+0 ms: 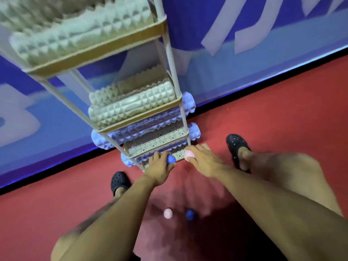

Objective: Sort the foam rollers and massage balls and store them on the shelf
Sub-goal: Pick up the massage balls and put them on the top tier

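Rollers point(131, 107) already lay shelved above the hands; left hand point(160, 166) gripped a blue ball point(171, 159), right hand point(201, 161) a pink ball point(188, 154); two balls point(168, 213) waited behind them

left hand point(160, 164) grips blue ball point(171, 159) | right hand point(202, 159) grips pink ball point(188, 155) | bottom shelf point(178, 154)
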